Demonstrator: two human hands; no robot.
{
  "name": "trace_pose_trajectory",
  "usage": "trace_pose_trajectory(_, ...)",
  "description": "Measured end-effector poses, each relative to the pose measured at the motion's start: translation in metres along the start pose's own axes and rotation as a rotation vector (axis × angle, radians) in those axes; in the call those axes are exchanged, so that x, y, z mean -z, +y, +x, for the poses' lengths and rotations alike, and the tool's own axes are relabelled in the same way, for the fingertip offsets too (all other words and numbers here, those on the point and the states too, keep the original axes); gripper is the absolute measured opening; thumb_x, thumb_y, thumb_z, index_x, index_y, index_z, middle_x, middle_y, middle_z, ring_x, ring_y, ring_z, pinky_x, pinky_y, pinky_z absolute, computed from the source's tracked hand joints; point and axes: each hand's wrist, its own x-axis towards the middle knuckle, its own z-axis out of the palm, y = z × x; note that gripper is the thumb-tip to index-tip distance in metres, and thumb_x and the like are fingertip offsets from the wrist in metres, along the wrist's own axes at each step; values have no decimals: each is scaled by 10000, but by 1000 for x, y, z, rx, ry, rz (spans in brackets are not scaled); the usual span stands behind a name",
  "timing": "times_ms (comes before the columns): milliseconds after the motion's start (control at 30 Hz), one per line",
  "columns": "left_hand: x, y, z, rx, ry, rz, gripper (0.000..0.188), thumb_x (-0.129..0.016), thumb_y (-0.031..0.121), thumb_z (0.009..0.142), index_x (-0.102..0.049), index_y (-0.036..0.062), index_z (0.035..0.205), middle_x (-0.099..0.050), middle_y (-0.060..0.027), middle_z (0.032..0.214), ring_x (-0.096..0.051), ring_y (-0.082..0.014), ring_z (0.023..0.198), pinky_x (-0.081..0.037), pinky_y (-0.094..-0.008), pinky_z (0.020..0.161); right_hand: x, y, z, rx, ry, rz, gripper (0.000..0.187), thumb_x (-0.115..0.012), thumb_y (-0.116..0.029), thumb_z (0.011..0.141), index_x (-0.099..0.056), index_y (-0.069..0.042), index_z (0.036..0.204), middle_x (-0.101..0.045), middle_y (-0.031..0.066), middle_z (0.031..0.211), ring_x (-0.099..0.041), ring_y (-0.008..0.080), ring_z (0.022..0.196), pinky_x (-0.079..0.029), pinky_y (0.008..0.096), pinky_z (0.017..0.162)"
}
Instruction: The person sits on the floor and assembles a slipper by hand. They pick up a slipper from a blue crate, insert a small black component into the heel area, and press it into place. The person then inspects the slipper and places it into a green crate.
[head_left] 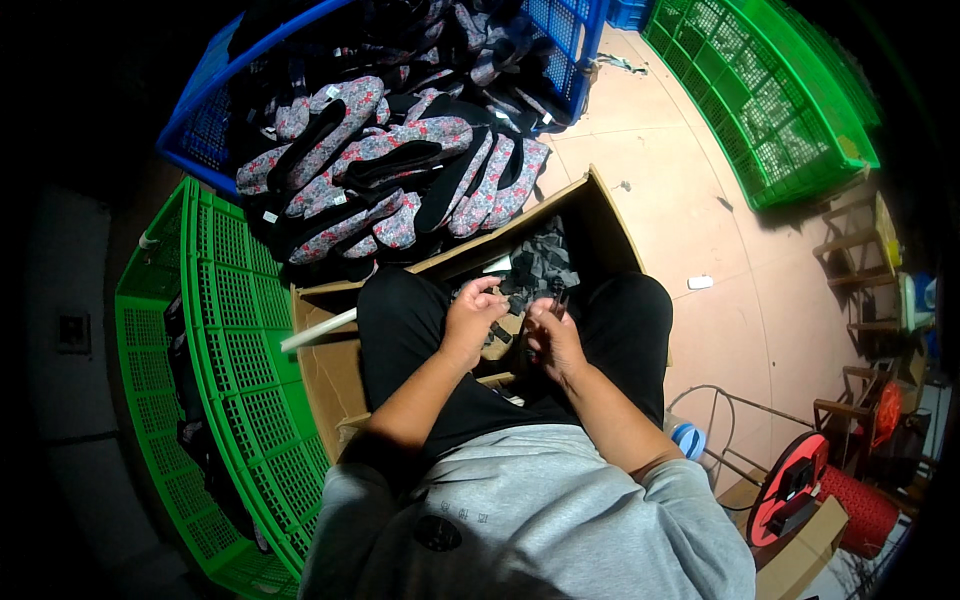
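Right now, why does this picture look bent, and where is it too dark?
In the head view: a wide lens bows straight edges, like the left green crate; side edges fade to black; the pale floor looks brightest; shadow fills part of the cardboard box; the dark object in the right hand is too dim to identify.

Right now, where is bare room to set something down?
Bare floor shows right of the carton, between the right green crate and the red stool; a white piece lies there. Crowded: the carton, with black pieces; the heaped blue crate; leftward, by the left green crate.
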Motion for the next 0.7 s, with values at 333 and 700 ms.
trace_pose_trajectory(333, 6, 0, 4, 69, 58, -57, 434, -649, -25, 821, -512, 11, 1230, -605, -51, 928, -583, -110, 816, -457, -226, 757, 2, 0, 2, 106, -29, 55, 154, -569, -226, 954, -510, -100, 1019, -685, 158, 1018, -514, 79, 580, -354, 183, 439)
trace_pose_trajectory(700, -4, -1, -1, -252, 78, 354, 420, -640, -60, 832, -538, 9, 1234, -646, -36, 917, -603, -84, 825, -478, -221, 769, 1, 2, -1, 93, -28, -28, 281, -580, -281, 955, -534, -95, 1160, -639, 120, 1109, -586, 90, 635, -350, 194, 467)
